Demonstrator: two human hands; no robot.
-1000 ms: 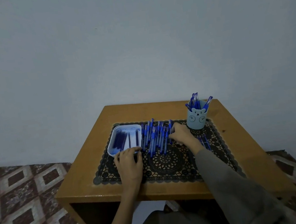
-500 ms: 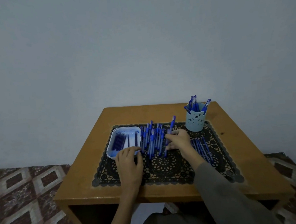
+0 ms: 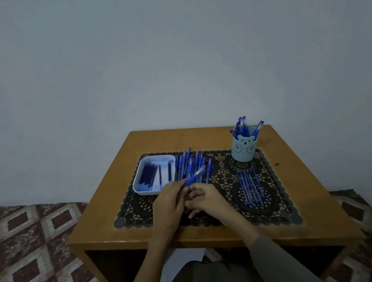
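- We see the bench (image 3: 120,181) and its lace mat (image 3: 226,166) lying as they did a second ago; nothing on them has shifted except one pen.
- Our left hand (image 3: 167,207) has left the near edge of the tray (image 3: 157,157) and come to the middle of the mat, where it now curls round the pen.
- Our right hand (image 3: 206,199) has drawn back from the row of pens (image 3: 194,162), bringing that one pen with it. Its fingers are curled on the lower end, which is partly hidden.
- The tray with its refills (image 3: 148,175), the bear cup (image 3: 242,149) and the small group of pens (image 3: 250,185) on the right stay untouched.
- The pen (image 3: 195,177) is now off the mat, tilted, its upper end pointing up and to the right, just in front of the row. Both hands hold it between them.
- We judge that picking is done and two-handed work on this pen begins, likely pulling it apart; whether it goes on to the tray or the right-hand group we cannot tell.
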